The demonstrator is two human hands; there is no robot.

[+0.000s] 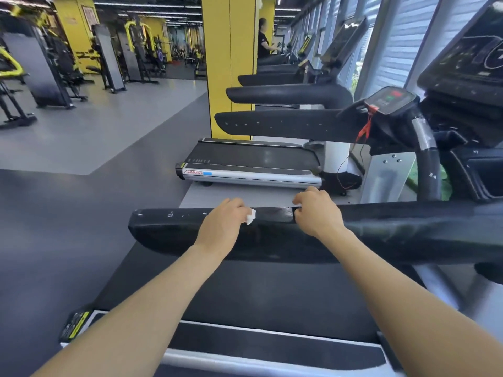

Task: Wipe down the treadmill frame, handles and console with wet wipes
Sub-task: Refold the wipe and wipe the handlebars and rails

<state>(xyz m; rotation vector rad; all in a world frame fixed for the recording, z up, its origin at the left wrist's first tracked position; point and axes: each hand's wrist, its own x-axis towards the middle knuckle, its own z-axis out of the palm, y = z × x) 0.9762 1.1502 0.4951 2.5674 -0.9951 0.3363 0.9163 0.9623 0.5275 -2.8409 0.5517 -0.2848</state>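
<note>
A long black padded handrail (168,227) of the treadmill runs across the middle of the view. My left hand (221,223) lies on its top and grips a crumpled white wet wipe (251,216) that peeks out by the thumb. My right hand (317,210) rests on the rail a little to the right, fingers curled over its far edge with a bit of white showing under them. Between the two hands a wet, shiny patch (275,213) shows on the rail. The console (468,55) rises at the far right, and the running belt (272,295) lies below my arms.
A second treadmill (250,164) stands just beyond, with its own handrail (285,125) and a small display (390,100) with a red safety cord. More treadmills line the window wall; a person uses one far back. A yellow pillar (228,63) and weight machines stand to the left.
</note>
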